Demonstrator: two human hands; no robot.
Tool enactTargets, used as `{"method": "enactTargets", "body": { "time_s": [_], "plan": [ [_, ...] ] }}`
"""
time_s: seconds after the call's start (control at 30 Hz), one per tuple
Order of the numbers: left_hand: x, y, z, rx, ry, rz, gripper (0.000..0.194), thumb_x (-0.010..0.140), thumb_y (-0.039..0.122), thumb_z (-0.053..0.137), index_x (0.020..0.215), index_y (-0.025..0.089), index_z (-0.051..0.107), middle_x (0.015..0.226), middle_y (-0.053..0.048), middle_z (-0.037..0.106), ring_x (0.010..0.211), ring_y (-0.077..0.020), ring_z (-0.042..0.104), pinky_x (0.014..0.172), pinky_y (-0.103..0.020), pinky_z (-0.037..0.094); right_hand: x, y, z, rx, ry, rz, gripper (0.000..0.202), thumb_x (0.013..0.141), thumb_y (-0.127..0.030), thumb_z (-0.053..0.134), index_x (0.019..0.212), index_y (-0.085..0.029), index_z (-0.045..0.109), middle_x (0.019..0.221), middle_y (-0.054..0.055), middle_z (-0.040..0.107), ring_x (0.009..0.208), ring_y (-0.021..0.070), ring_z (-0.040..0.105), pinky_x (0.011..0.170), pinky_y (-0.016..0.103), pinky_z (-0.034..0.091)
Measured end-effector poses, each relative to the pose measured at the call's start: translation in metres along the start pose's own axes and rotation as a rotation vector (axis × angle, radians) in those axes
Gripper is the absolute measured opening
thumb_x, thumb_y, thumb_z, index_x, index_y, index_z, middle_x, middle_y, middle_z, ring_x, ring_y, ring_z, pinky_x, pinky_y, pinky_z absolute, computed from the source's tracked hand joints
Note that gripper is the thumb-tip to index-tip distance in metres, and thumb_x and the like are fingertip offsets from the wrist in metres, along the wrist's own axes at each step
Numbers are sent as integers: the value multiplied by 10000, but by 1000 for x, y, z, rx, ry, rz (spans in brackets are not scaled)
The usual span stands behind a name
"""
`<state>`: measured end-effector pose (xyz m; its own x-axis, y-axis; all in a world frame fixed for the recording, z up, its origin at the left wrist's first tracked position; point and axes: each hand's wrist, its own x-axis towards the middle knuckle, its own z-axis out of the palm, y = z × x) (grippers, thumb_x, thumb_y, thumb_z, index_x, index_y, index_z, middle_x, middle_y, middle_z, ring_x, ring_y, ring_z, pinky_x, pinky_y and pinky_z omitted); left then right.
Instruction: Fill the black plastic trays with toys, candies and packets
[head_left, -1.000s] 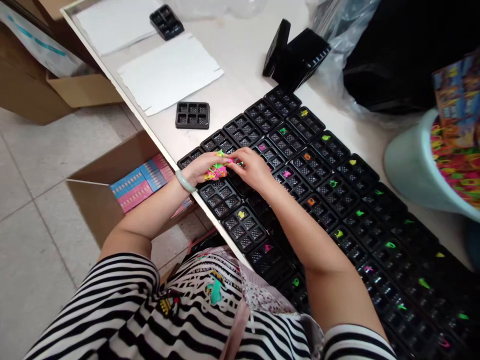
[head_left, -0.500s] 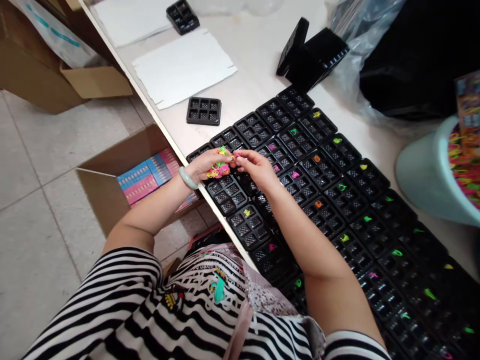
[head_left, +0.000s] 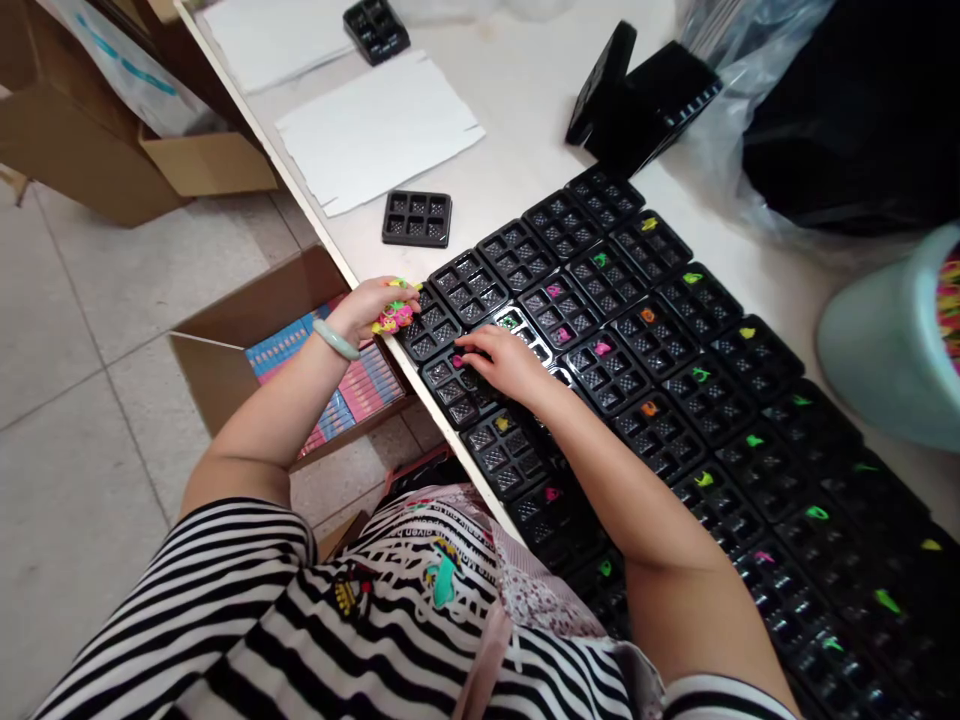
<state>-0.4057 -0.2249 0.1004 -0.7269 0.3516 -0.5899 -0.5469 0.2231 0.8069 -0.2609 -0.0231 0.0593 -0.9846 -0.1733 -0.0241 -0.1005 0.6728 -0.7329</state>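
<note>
My 2 hands are apart now, where 0.5 s ago their fingertips meet. Left hand [head_left: 367,306] is back at the table edge, fingers curled round a bundle of small coloured pieces [head_left: 396,318]. Right hand [head_left: 514,366] is down over a black tray [head_left: 459,408] near that edge, thumb and forefinger close together at 1 pink piece [head_left: 457,361] in an upper compartment. I read that as this tray getting its piece, in line with the neighbours showing 1 or so each. Can't tell whether I'm pinching the pink piece or have let go. My right forearm hides some trays; those at lower right are too dark to read. Pale green bucket [head_left: 874,345] is cut off at right, contents barely showing.
</note>
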Motion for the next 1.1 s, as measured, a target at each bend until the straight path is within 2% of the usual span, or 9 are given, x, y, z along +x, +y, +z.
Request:
{"method": "enactTargets", "body": {
  "time_s": [0.13, 0.23, 0.33, 0.43, 0.53, 0.67, 0.83, 1.0, 1.1],
  "plan": [
    [-2, 1, -2, -39, 17, 19, 69, 792, 90, 684, 758, 118, 631, 632, -27, 679, 443, -92, 578, 392, -163, 375, -11, 14, -29, 98, 196, 82, 198, 915, -203, 664, 1059, -242, 793, 1044, 58, 762, 1015, 226, 691, 972, 409, 535],
    [-1, 5, -9, -98, -14, 32, 51, 808, 127, 680, 831, 133, 634, 662, -16, 685, 477, -106, 599, 379, -173, 349, -28, 28, -62, 140, 412, 250, 177, 896, -233, 652, 1005, -229, 791, 1019, 49, 770, 959, 212, 690, 937, 396, 537],
    [6, 16, -21, -179, 0, 49, 40, 880, 147, 651, 859, 154, 618, 674, 4, 674, 499, -92, 580, 379, -186, 340, -45, 40, -88, 149, 512, 397, 165, 861, -237, 678, 976, -203, 792, 985, 57, 772, 859, 190, 668, 865, 369, 532],
    [17, 32, -34, -270, 64, 31, 160, 1005, 141, 529, 857, 165, 587, 641, 19, 651, 506, -60, 526, 378, -163, 298, -53, 50, -100, 50, 496, 418, 154, 843, -186, 706, 963, -190, 802, 952, 77, 750, 825, 184, 649, 826, 354, 518],
    [31, 41, -39, -378, 72, 13, 275, 1078, 155, 388, 866, 175, 562, 609, 12, 640, 508, -46, 480, 369, -124, 262, -52, 57, -102, -105, 425, 424, 151, 852, -146, 697, 950, -199, 799, 952, 92, 717, 868, 209, 650, 858, 374, 512],
    [47, 39, -32, -539, 0, -1, 319, 1097, 228, 323, 872, 196, 545, 625, 1, 653, 524, -62, 488, 349, -117, 271, -44, 65, -93, -272, 279, 421, 102, 878, -187, 696, 934, -217, 775, 950, 77, 686, 918, 248, 647, 865, 402, 512],
    [47, 35, -18, -651, 6, -25, 348, 1094, 250, 315, 839, 204, 548, 599, 8, 636, 520, -54, 489, 346, -121, 249, -38, 63, -79, -474, 222, 501, 60, 882, -262, 739, 856, -210, 756, 965, 104, 683, 930, 273, 639, 813, 389, 507],
    [44, 32, -20, -666, -5, -5, 359, 1090, 234, 311, 836, 192, 561, 621, 4, 643, 515, -57, 502, 345, -123, 253, -39, 57, -86, -441, 181, 594, 109, 899, -261, 686, 825, -205, 742, 969, 98, 698, 820, 234, 640, 740, 357, 485],
    [47, 26, -26, -680, -4, 31, 369, 1087, 235, 311, 834, 169, 572, 628, -16, 634, 474, -63, 502, 324, -124, 256, -26, 54, -100, -314, 193, 558, 121, 878, -301, 709, 809, -204, 729, 897, 68, 704, 790, 217, 630, 750, 350, 476]
  ]
}}
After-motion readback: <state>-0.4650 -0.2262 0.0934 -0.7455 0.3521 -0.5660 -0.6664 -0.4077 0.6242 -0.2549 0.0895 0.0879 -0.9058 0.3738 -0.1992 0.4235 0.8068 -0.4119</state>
